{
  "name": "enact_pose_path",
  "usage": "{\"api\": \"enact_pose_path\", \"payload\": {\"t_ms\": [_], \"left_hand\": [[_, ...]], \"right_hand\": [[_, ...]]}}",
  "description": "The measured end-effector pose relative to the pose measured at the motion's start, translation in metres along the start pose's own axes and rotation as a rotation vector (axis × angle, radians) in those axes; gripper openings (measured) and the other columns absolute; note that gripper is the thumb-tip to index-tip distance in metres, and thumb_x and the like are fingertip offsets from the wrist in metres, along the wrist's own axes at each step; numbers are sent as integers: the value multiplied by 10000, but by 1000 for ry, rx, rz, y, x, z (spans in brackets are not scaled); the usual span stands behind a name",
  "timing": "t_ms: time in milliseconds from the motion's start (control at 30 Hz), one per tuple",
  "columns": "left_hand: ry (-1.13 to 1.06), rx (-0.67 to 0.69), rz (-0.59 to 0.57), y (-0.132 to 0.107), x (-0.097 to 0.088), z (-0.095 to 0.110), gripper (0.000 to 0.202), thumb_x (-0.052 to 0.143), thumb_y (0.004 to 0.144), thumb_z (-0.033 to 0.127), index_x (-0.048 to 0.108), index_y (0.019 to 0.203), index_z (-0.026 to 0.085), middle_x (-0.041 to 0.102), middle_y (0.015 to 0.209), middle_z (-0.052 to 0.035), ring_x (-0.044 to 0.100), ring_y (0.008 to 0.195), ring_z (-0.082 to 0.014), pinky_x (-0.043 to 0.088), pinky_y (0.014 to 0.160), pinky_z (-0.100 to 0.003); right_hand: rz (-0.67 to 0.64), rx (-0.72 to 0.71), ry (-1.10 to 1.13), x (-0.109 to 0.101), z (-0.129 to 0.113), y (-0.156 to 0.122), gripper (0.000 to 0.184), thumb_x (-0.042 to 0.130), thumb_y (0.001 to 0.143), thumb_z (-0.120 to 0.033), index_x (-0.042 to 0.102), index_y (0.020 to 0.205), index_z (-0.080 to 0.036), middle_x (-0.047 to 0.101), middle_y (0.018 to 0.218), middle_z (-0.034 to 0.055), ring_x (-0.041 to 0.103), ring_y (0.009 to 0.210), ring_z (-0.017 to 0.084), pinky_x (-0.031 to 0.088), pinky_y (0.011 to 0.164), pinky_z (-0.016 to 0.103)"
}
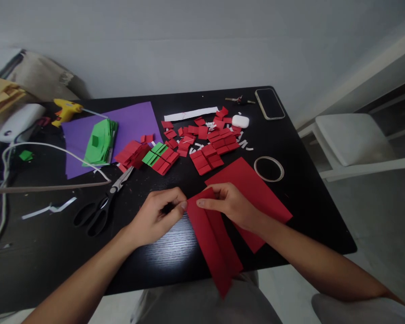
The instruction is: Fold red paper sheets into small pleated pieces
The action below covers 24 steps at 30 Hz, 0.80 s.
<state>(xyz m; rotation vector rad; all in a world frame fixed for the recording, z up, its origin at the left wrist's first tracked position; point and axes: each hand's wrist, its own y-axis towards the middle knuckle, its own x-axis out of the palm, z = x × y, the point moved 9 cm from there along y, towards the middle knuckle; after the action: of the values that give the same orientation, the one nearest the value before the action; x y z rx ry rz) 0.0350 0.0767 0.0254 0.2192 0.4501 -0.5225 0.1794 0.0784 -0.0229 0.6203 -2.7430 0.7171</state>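
Observation:
A long strip of red paper [216, 238], folded lengthwise, hangs from my hands down past the table's front edge. My left hand [162, 211] pinches its upper left corner between thumb and forefinger. Across the top end, my right hand [227, 202] grips the strip, thumb in front and fingers behind. Beneath my right wrist lies a larger red sheet [256, 193], flat on the table. Black-handled scissors [104, 200] rest partly open to the left of my left hand.
Folded red pieces [205, 158], small red squares and white scraps lie behind my hands. A green paper stack [101, 141] sits on a purple sheet [135, 117]. A yellow glue gun [66, 111] and white cables [6, 166] occupy the left; a tape ring [269, 169] and phone [270, 104] the right.

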Motion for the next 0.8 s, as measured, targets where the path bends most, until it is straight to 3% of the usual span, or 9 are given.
{"api": "enact_pose_path", "payload": {"t_ms": [133,233,367,467,667,800], "left_hand": [[14,-28,8,0,-1,-2,257,525,1028,226,577,781,182,513,643,51,469,578,-94,378,554,-205],[26,-48,26,1,-3,-4,262,527,1018,232,576,766,179,509,636,49,466,577,-96,373,550,-208],[3,-49,52,1,-5,-5,270,532,1016,258,574,761,181,500,626,48,447,570,-101,363,542,-214],[-18,-72,50,0,-6,-10,279,531,1026,286,584,774,179,522,638,40,458,578,-106,371,553,-222],[-10,-136,-44,2,-8,-16,275,528,999,286,567,748,180,536,629,40,479,590,-114,369,565,-226],[-64,-151,-46,3,-3,-12,218,581,989,315,607,828,172,551,686,41,488,637,-114,395,601,-225]], "right_hand": [[71,-67,-96,-5,-3,0,312,937,717,-441,790,797,-177,759,748,1,679,665,148,518,607,267],[96,-114,-110,-6,-5,-1,307,932,727,-442,792,800,-178,772,776,3,689,693,153,535,638,271],[31,-52,-16,-1,0,-1,336,924,733,-453,817,913,-189,817,905,32,742,779,184,594,727,311],[22,-26,-23,0,2,-1,332,930,729,-445,816,890,-178,808,861,32,733,741,176,588,698,303],[55,-39,-121,-2,1,-2,355,926,726,-470,794,854,-166,755,781,13,648,660,144,507,609,272],[33,-34,-217,2,6,-2,366,910,739,-477,726,737,-160,627,644,-34,516,570,103,394,526,243]]}}
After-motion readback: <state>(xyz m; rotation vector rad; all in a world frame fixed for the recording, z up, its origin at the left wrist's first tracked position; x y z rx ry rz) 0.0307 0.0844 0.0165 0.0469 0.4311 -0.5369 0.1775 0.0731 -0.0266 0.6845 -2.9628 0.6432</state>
